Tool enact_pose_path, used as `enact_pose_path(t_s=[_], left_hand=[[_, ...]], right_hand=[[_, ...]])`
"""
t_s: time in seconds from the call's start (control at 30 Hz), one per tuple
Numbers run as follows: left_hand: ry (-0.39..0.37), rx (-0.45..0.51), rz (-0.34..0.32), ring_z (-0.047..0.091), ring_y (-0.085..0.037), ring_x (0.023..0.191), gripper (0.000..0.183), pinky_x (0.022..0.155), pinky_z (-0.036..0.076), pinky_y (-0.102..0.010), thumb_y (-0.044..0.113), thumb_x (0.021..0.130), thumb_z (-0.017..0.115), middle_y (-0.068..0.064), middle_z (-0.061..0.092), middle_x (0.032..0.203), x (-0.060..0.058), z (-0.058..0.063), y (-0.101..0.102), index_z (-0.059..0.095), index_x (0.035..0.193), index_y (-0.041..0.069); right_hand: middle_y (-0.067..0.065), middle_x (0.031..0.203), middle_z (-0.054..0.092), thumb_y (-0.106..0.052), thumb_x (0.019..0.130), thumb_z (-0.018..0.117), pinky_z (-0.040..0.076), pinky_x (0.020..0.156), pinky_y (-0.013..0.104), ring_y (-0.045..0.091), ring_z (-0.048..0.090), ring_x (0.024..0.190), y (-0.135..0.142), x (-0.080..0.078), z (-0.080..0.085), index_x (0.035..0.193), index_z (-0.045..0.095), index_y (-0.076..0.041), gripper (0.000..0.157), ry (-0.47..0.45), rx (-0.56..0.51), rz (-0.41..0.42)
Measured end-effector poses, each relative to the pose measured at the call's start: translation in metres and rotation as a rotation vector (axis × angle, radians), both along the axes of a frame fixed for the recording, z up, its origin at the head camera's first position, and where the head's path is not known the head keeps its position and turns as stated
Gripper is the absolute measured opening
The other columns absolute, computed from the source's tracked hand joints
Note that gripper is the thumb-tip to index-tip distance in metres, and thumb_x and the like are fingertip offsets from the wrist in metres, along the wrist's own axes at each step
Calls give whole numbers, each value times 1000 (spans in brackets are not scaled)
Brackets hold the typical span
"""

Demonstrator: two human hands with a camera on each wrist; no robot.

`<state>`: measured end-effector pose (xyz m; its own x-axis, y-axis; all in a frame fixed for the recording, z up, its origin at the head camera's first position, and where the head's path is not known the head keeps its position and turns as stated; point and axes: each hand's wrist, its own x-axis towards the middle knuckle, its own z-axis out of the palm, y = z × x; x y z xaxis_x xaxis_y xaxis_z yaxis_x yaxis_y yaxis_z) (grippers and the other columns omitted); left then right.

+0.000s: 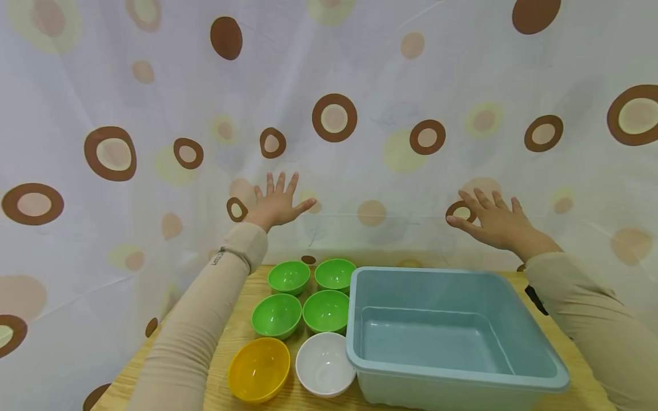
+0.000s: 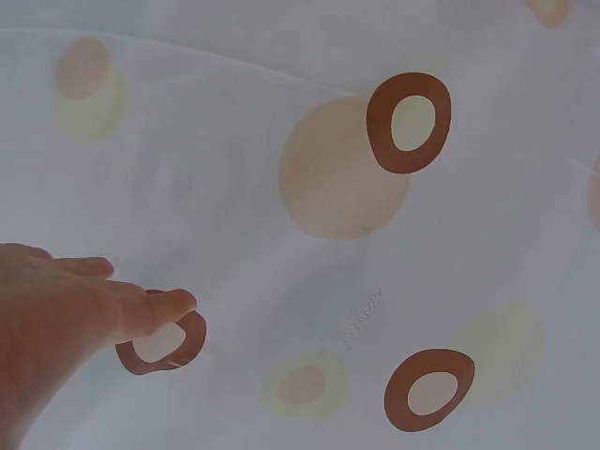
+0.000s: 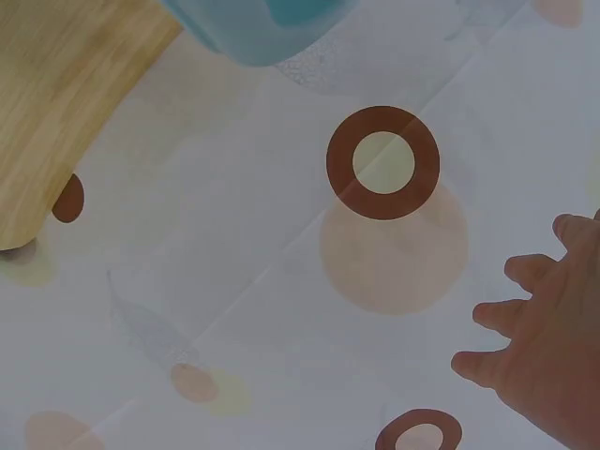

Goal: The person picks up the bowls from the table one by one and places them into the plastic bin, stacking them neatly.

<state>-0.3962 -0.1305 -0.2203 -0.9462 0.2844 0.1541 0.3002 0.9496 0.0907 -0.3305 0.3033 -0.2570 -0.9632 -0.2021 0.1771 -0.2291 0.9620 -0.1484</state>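
Both hands are raised with fingers spread, holding nothing. The left hand is up beyond the back edge of the table, above the green bowls. In the left wrist view the left hand shows only against the patterned curtain. The right hand is held up behind the back right of a blue-grey plastic basin. Left of the basin stand several green bowls in two columns. In front of them are a yellow-orange bowl and a white bowl, the white one right beside the basin.
A white curtain with brown, peach and yellow circles hangs behind the table. The wooden table has its left edge running under the left forearm. A small black object shows beside the right sleeve.
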Motion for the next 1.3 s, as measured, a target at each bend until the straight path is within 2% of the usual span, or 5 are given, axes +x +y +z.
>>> enact_pose_path(t_s=[0.47,0.8,0.97,1.1,1.3], left_hand=[[23,58,-56,-10,-40,144,85,111,-1,-63,65,95,33,-18,3,160,6,0,-4,0,156,15],[62,71,-148,-1,-40,145,80,113,3,-58,56,99,39,-20,10,159,16,-4,-3,8,155,10],[104,65,-188,4,-39,145,76,114,7,-56,52,100,39,-20,15,157,21,-6,-1,13,155,7],[134,94,-222,9,-39,145,74,114,11,-54,50,100,41,-21,19,156,27,-9,4,16,154,5],[122,160,-272,17,-36,144,73,115,14,-51,48,100,44,-20,25,154,39,-15,10,20,153,4]], right_hand=[[32,154,7,-62,96,39,-1,102,73,58,3,137,2,4,-1,155,11,-9,84,29,2,19],[33,153,11,-57,96,43,4,104,71,56,7,137,4,14,-2,154,12,-9,82,58,-39,61],[34,151,18,-52,97,46,12,105,69,55,16,135,7,19,-4,152,20,-4,78,103,-44,91],[34,150,21,-49,99,46,17,103,69,56,21,133,12,21,-6,151,21,-2,74,130,-59,110],[34,151,18,-49,99,46,16,102,71,56,18,135,16,27,-10,154,16,-5,76,90,-114,100]])
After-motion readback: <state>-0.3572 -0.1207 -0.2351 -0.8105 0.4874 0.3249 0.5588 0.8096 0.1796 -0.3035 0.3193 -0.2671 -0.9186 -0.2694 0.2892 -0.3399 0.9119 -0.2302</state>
